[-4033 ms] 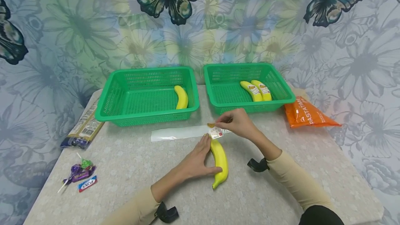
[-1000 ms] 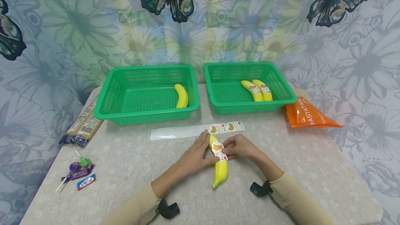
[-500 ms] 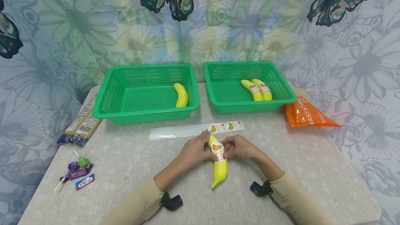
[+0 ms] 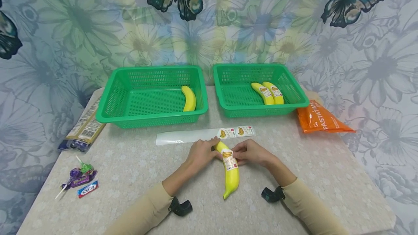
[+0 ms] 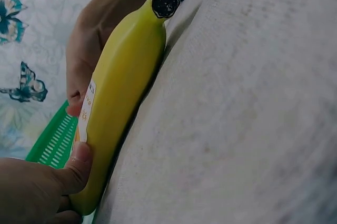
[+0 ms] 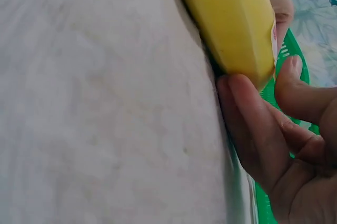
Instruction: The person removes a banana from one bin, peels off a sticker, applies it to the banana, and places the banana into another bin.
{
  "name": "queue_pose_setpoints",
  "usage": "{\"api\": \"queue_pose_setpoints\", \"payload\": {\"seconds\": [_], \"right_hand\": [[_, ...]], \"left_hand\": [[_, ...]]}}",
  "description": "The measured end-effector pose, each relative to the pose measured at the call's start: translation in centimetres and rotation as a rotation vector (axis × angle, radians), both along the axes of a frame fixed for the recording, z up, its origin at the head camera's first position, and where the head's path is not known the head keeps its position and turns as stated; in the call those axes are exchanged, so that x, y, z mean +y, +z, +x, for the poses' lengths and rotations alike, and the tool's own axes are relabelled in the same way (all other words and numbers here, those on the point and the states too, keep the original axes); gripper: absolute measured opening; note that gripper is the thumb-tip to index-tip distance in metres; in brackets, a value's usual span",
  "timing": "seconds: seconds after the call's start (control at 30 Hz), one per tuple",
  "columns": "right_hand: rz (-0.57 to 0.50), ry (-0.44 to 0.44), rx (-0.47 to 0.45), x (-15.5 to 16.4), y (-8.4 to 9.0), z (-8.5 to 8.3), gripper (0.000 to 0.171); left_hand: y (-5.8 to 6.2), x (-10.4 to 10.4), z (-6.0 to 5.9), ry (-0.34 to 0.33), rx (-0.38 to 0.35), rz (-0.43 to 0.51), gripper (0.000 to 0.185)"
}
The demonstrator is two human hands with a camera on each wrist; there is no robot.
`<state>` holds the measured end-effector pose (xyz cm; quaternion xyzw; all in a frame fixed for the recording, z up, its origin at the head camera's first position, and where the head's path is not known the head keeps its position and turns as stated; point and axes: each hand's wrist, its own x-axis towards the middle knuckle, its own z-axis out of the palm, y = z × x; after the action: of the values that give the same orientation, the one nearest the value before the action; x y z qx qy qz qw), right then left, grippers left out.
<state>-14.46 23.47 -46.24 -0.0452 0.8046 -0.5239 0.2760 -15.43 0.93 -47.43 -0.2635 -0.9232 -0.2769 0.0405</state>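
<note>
A yellow banana [image 4: 232, 180] lies on the table with its narrow end towards me. It bears a white sticker [image 4: 230, 159] with a banana picture. My left hand [image 4: 201, 154] grips its far end, the thumb on top beside the sticker in the left wrist view. On the other side, my right hand [image 4: 250, 152] holds the banana's right flank, thumb near the sticker's edge, fingertips [image 6: 243, 84] against the lower side in the right wrist view. Just beyond lies a label strip [image 4: 186, 136], bare on its left, with two banana stickers [image 4: 236, 132] on its right.
A green basket [image 4: 153, 120] at back left holds one plain banana [image 4: 189, 99]. Another green basket [image 4: 266, 111] holds two stickered bananas [image 4: 267, 93]. An orange packet [image 4: 321, 119] lies right, a gold packet [image 4: 85, 128] left, and wrapped sweets [image 4: 81, 178] front left.
My right hand brought a sticker from the strip onto the banana. Since then my left hand has shifted from lying along the banana to gripping its far end.
</note>
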Motion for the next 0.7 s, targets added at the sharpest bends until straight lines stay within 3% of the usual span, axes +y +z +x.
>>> {"api": "queue_pose_setpoints", "payload": {"seconds": [0.23,0.4,0.57,0.7], "right_hand": [[0.036,-0.123,-0.03,-0.7,-0.4,-0.4,0.017],[0.026,-0.15,-0.067,-0.7,-0.1,0.0,0.023],[0.033,-0.131,-0.078,-0.7,0.4,0.6,0.032],[0.068,-0.139,-0.058,-1.0,0.8,1.0,0.035]], "left_hand": [[-0.2,0.0,-0.1,-0.007,0.015,0.007,0.063],[-0.3,0.0,-0.1,-0.009,-0.008,0.036,0.065],[-0.1,-0.3,-0.2,-0.075,-0.05,0.024,0.064],[0.8,-0.7,-1.1,-0.15,-0.07,-0.034,0.048]]}}
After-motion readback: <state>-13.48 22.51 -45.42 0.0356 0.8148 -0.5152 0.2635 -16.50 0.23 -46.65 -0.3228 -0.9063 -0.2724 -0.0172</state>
